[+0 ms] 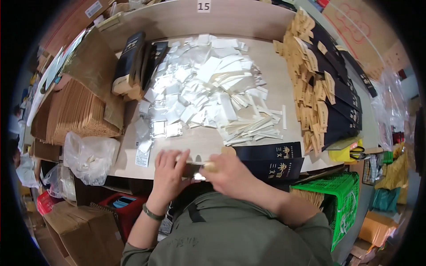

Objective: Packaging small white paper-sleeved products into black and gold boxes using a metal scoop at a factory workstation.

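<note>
My left hand [171,170] is at the table's front edge, its fingers partly extended beside a small shiny silvery packet [191,170]. My right hand [227,172] is closed at the packet's other side, somewhat smeared by motion. At its fingertips shows a small cream-coloured piece [210,166], too blurred to name. Two flat navy sleeves [271,151] with gold print lie just right of my right hand, one overlapping the other. Beyond my hands spreads a heap of small white and clear packets [177,91], with slim cream paper strips [253,128] at its right.
Navy sleeves with tan ends [317,88] are piled along the right side, and more navy sleeves [131,62] stand at back left. A cardboard box [95,73] of brown folded card sits left, above a clear plastic bag [91,157]. A green crate [348,190] stands low right.
</note>
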`<move>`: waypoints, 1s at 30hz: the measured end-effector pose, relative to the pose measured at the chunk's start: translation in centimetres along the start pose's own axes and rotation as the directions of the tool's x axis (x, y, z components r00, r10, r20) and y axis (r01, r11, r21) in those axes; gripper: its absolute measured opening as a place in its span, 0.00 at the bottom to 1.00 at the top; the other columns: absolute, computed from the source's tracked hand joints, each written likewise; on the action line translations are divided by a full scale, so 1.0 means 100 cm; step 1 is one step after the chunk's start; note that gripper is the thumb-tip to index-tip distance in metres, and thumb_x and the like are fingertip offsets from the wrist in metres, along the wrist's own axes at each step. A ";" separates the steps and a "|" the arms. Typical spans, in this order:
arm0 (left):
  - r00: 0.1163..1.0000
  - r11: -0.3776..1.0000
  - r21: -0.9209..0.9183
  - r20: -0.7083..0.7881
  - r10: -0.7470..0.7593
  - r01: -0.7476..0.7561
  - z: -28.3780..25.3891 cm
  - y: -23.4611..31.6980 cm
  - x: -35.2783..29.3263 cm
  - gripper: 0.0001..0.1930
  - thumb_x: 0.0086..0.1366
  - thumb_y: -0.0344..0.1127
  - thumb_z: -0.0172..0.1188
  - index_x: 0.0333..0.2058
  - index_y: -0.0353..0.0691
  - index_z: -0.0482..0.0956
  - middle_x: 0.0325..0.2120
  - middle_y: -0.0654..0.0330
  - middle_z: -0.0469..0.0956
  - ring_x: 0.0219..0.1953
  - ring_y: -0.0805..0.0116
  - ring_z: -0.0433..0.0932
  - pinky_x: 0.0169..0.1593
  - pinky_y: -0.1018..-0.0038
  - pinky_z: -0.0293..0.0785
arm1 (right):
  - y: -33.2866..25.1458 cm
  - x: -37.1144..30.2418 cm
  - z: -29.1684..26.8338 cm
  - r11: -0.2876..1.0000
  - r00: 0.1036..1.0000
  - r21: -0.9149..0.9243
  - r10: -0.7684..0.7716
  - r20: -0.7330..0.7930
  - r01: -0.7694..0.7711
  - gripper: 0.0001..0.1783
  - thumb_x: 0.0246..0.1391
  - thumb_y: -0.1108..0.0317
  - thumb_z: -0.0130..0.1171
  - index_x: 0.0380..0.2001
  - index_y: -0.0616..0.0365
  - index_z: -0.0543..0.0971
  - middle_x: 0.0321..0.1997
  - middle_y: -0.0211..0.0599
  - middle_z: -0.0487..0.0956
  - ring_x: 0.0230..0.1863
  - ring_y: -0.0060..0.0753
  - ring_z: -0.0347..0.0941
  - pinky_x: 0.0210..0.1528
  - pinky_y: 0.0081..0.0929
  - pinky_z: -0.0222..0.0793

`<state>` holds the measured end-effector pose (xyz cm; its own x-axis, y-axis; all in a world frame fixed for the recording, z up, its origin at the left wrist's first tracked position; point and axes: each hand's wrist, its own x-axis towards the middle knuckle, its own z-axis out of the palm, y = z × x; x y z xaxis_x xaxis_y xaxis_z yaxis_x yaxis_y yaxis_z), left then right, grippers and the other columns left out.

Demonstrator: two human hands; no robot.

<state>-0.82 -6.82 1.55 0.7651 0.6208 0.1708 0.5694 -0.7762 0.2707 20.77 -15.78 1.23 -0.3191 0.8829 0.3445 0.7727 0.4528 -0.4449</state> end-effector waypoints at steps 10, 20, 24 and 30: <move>0.843 0.368 -0.762 0.441 -0.306 0.533 0.010 -0.009 -0.011 0.17 0.57 0.34 0.70 0.41 0.36 0.74 0.36 0.62 0.78 0.39 0.74 0.76 0.45 0.75 0.74 | 0.110 0.003 -0.208 0.842 0.930 -0.410 0.262 -0.259 -0.351 0.12 0.44 0.68 0.70 0.27 0.59 0.76 0.47 0.45 0.77 0.54 0.53 0.71 0.58 0.42 0.65; 0.813 0.568 -0.617 0.553 -0.181 0.545 0.007 0.039 0.018 0.23 0.53 0.33 0.71 0.46 0.36 0.73 0.36 0.55 0.78 0.41 0.62 0.79 0.45 0.68 0.75 | 0.044 -0.023 -0.017 0.972 0.989 -0.197 0.141 0.044 -0.130 0.19 0.47 0.56 0.69 0.37 0.57 0.80 0.42 0.45 0.79 0.48 0.49 0.75 0.49 0.42 0.72; 0.932 0.886 -0.294 0.054 -0.360 0.359 0.022 0.011 -0.005 0.31 0.46 0.35 0.74 0.50 0.39 0.72 0.38 0.53 0.74 0.38 0.50 0.77 0.40 0.62 0.76 | 0.030 -0.011 -0.006 0.819 0.808 -0.153 0.572 0.139 -0.553 0.13 0.54 0.57 0.62 0.31 0.57 0.78 0.25 0.41 0.80 0.32 0.50 0.78 0.34 0.43 0.73; 0.961 0.943 -0.233 0.198 -0.192 0.237 0.003 -0.002 -0.010 0.36 0.46 0.38 0.76 0.55 0.40 0.70 0.40 0.54 0.74 0.40 0.51 0.77 0.41 0.62 0.76 | 0.040 -0.004 0.017 0.767 0.760 -0.083 0.642 0.103 -0.636 0.13 0.53 0.60 0.57 0.20 0.57 0.78 0.20 0.47 0.78 0.26 0.55 0.77 0.30 0.48 0.72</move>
<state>-1.65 -7.28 1.07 0.6853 0.7244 -0.0755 0.6481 -0.5593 0.5168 23.05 -14.09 -2.06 0.1968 0.9744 -0.1083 0.8411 -0.2246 -0.4921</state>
